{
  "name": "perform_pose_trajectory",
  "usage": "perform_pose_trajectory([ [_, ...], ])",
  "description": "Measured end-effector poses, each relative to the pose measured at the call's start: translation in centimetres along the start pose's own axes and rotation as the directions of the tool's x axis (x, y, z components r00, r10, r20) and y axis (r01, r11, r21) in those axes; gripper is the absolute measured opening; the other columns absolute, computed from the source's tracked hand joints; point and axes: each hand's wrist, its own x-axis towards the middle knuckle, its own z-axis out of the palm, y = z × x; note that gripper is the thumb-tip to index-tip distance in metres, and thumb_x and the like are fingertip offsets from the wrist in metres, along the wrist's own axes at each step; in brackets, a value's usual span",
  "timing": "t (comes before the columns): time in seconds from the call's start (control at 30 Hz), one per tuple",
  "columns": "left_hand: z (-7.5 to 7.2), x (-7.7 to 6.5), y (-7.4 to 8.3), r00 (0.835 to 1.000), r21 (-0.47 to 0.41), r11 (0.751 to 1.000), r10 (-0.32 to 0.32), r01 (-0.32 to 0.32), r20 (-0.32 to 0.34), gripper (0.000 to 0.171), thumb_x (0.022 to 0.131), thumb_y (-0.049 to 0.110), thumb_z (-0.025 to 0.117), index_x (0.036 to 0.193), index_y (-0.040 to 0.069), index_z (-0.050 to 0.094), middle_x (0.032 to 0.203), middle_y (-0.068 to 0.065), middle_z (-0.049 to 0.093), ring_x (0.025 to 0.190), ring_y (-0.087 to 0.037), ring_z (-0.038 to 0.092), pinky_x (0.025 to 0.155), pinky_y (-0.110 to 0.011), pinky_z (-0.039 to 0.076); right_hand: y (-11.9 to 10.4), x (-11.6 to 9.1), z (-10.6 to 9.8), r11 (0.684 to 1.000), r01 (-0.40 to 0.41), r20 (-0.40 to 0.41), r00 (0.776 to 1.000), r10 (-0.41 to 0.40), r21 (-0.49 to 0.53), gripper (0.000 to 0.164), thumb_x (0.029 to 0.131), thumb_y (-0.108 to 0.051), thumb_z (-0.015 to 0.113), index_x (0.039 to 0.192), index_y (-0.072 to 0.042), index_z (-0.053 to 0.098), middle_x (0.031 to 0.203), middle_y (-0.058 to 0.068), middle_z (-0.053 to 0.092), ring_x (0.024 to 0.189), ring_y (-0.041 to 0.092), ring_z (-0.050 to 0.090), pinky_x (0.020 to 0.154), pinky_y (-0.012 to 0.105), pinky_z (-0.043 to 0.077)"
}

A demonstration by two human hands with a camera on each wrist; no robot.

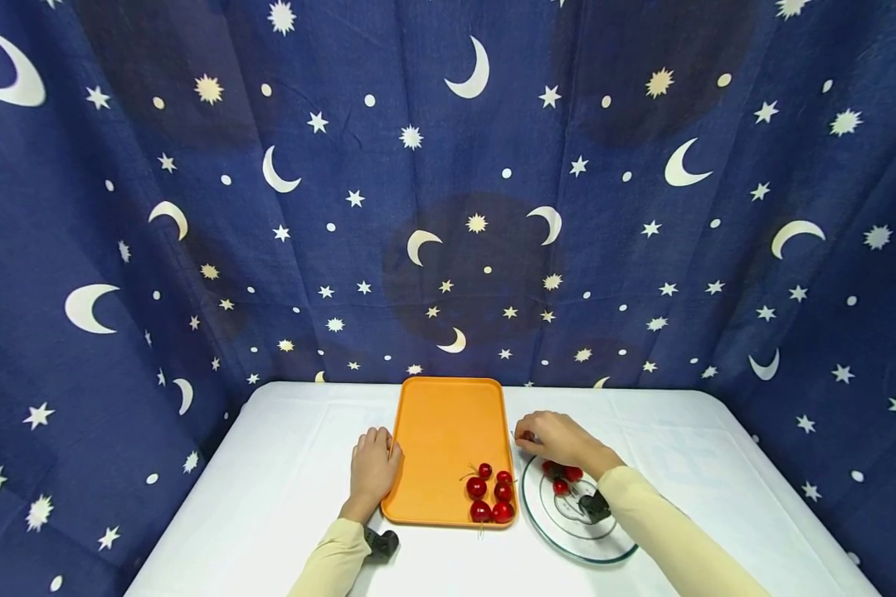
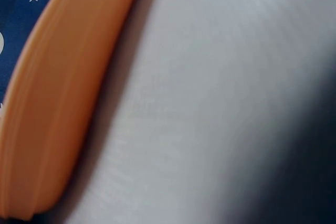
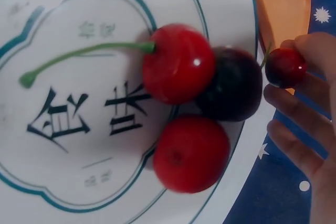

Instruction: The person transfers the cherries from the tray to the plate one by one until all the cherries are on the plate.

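Observation:
My right hand [image 1: 560, 438] pinches a small dark red cherry [image 3: 285, 68] with a short green stem, just past the plate's far rim. Beneath that wrist, the white plate [image 1: 567, 535] with green rings carries two bright red cherries and a dark one [image 3: 229, 84]; one red cherry [image 3: 178, 63] has a long green stem. At the left edge of the orange tray [image 1: 448, 423], my left hand [image 1: 373, 467] grips the rim, thumb on the tray side. Several red cherries [image 1: 476, 487] lie in the tray's near right corner.
A white cloth covers the table [image 1: 284, 464]. Behind it hangs a dark blue curtain [image 1: 358, 249] with moons and stars. The plate stands close beside the tray's right edge. Black wrist devices [image 1: 381, 543] sit under both wrists.

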Motion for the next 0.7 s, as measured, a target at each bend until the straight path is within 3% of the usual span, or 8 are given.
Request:
perform_pose_trajectory([
  [0.13,0.1,0.0,-0.1,1.000,0.015,1.000,-0.004,0.003,0.006,0.021,0.094,0.018,0.060,0.080,0.012,0.046,0.079,0.000,0.034,0.075,-0.020,0.035,0.070,-0.034,0.028,0.2,-0.3,0.1,1.000,-0.018,0.014,1.000,0.019,-0.008,0.005,0.094,-0.024,0.071,0.091,-0.022,0.074,0.086,-0.010,0.069,0.074,0.001,0.054,0.071,0.027,0.052],
  [0.33,-0.2,0.1,0.2,0.999,0.009,1.000,-0.021,0.021,0.038,0.021,0.096,0.018,0.060,0.080,0.012,0.047,0.080,-0.003,0.039,0.075,-0.020,0.035,0.071,-0.035,0.028,0.5,-0.8,0.2,0.999,0.018,-0.007,1.000,-0.018,-0.041,0.005,0.092,-0.023,0.073,0.087,-0.023,0.072,0.082,-0.010,0.062,0.073,0.002,0.049,0.067,0.025,0.048],
  [0.53,-0.1,0.1,0.1,0.998,0.015,1.000,-0.026,0.026,0.049,0.021,0.095,0.017,0.060,0.080,0.011,0.047,0.079,-0.002,0.038,0.074,-0.019,0.034,0.070,-0.035,0.028,0.9,-1.2,0.4,0.999,-0.019,0.013,1.000,0.019,-0.043,0.004,0.091,-0.024,0.073,0.088,-0.025,0.070,0.083,-0.011,0.066,0.074,0.002,0.051,0.069,0.027,0.051],
  [0.7,-0.2,0.2,0.2,0.997,0.014,0.999,-0.038,0.037,0.063,0.021,0.095,0.017,0.061,0.080,0.011,0.047,0.081,-0.004,0.040,0.076,-0.020,0.035,0.072,-0.035,0.029,0.9,-1.6,0.4,0.999,-0.027,0.002,1.000,0.028,-0.046,0.007,0.091,-0.022,0.071,0.085,-0.024,0.067,0.078,-0.011,0.059,0.072,0.002,0.046,0.065,0.025,0.045],
])
